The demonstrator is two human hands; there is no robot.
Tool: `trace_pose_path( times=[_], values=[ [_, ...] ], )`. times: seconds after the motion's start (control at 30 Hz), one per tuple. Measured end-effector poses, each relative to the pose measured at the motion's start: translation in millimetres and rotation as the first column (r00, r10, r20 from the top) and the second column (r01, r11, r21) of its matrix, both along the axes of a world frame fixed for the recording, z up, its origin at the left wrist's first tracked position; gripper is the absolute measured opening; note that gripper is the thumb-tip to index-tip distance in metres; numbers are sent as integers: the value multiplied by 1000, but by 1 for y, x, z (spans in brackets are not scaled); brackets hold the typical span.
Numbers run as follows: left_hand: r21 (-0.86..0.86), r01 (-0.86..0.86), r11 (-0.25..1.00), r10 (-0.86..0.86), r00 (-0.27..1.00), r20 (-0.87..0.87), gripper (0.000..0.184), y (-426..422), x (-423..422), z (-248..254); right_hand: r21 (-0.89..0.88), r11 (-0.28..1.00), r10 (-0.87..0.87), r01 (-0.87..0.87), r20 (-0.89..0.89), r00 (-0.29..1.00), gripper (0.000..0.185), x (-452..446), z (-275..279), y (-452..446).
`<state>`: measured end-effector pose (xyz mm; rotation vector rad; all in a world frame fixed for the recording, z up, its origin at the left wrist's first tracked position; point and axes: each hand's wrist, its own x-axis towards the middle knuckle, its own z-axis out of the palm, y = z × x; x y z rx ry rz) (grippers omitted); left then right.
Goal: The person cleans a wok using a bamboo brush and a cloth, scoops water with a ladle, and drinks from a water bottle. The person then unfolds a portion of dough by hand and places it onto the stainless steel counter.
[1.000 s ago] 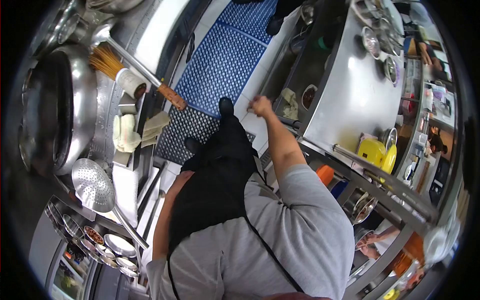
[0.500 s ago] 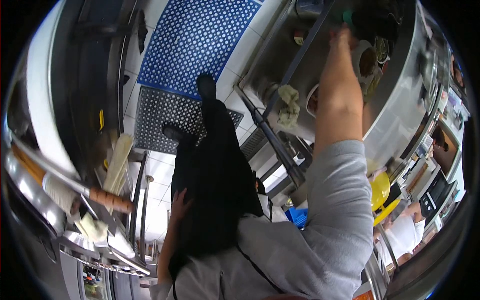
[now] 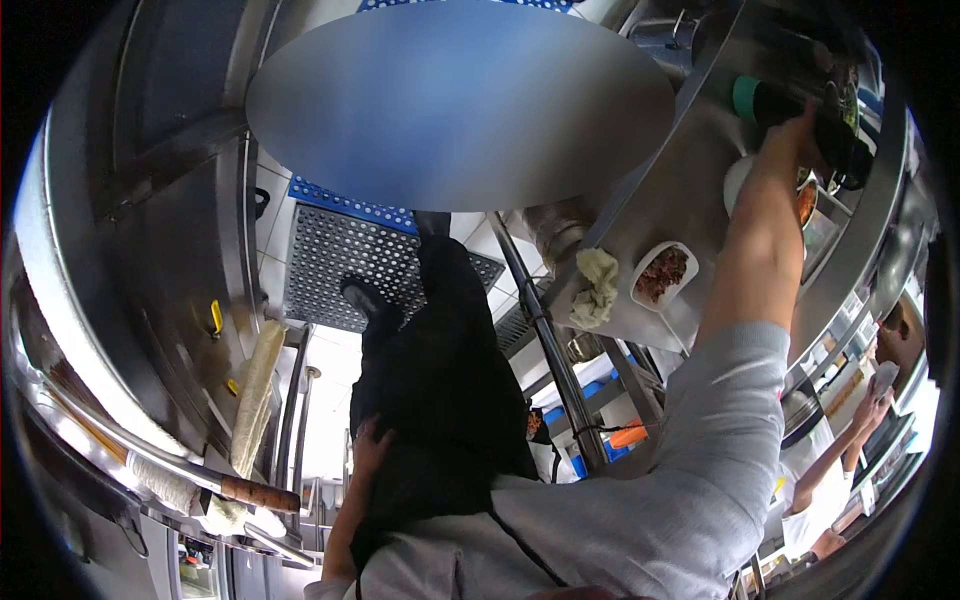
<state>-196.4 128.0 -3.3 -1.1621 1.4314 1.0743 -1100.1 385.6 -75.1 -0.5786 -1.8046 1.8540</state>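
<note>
- A dark object with a green end (image 3: 845,148) lies at the right hand (image 3: 803,124), over the steel bench (image 3: 690,185), toward one o'clock of the view. Its long axis appears slanted, the green end pointing to ten o'clock and the black end to four o'clock.
- The hand covers its middle, so whether this is one piece is hard to make out. The fingers are hidden; I cannot tell whether the right grip is closed on it.
- A blurred oval (image 3: 460,105) hides the top centre, at twelve o'clock. The forearm partly covers a white container (image 3: 738,186) on the bench.
- The right arm (image 3: 755,250) stretches from a grey sleeve at four o'clock up toward one o'clock, elbow nearly straight.
- The left hand (image 3: 371,443) rests on black clothing at seven o'clock, fingers slightly apart, holding nothing visible.
- Left of the right forearm, a white tub (image 3: 663,275) holds chopped reddish-brown food; a crumpled cloth (image 3: 595,288) lies just beside it, toward eight o'clock.
</note>
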Motion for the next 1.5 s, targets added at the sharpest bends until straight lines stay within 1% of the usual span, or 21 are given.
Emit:
trace_pose_path(
  times=[0.1,0.23,0.37,0.5,0.57,0.63,0.77,0.8,0.9,0.93,0.97,1.03,1.07,1.1,1.17,1.2,1.23,1.27,1.3,1.4,1.5],
  values=[
    [-1,-2,1000,2,1000,-15,66,1,11,6,94,971,-227,221,57,972,84,52,47,-67],
    [-42,5,999,-7,999,-45,63,5,4,14,174,970,-201,169,188,961,100,57,43,-59],
    [-47,-61,997,57,995,-83,59,8,18,22,359,911,-279,204,170,945,112,103,54,-94],
    [18,-131,991,132,975,-179,57,19,51,27,353,917,-191,185,-17,981,111,160,38,-118],
    [77,-134,988,148,963,-227,57,25,77,21,345,932,-128,114,18,992,106,229,59,-150],
    [113,-171,979,196,941,-277,58,36,104,17,239,971,-1,11,-38,999,97,304,79,-176],
    [173,-115,978,190,833,-519,59,50,172,19,235,933,267,-272,57,962,91,462,120,-184],
    [67,-91,994,114,775,-621,55,53,187,24,273,891,360,-362,57,931,91,500,125,-178],
    [95,-304,948,312,824,-473,49,36,200,67,471,652,615,-595,131,778,92,605,152,-155],
    [-128,-294,947,149,757,-637,37,37,211,70,428,565,730,-706,140,669,91,634,165,-149],
    [-172,-293,940,119,758,-641,32,31,211,82,389,461,823,-798,151,548,91,661,177,-144],
    [-256,-267,929,46,769,-638,23,4,193,123,114,297,940,-948,141,311,90,725,234,-156],
    [-171,-431,886,157,626,-764,22,2,186,139,118,186,970,-975,136,201,89,745,242,-157],
    [-56,-562,825,249,452,-857,21,-2,177,155,288,91,978,-953,157,141,88,764,256,-163],
    [-103,-594,798,98,297,-950,17,-15,154,196,284,-6,980,-959,190,51,90,798,269,-176],
    [-149,-609,779,-7,230,-973,15,-21,146,212,361,-59,984,-931,176,6,92,808,260,-182],
    [-196,-633,749,-115,167,-979,14,-24,140,228,232,-131,980,-964,177,-91,94,820,276,-192],
    [-217,-700,680,-214,94,-972,15,-27,136,250,215,-198,976,-956,129,-173,95,830,293,-204],
    [-234,-768,596,-330,32,-944,17,-30,134,272,310,-227,974,-923,81,-213,95,837,299,-213],
    [-72,-915,396,-297,-54,-953,29,-25,142,313,421,-371,927,-828,119,-355,99,856,331,-232],
    [-293,-900,323,-546,75,-834,40,-37,161,351,442,-530,840,-724,157,-519,102,864,361,-243]
  ],
)
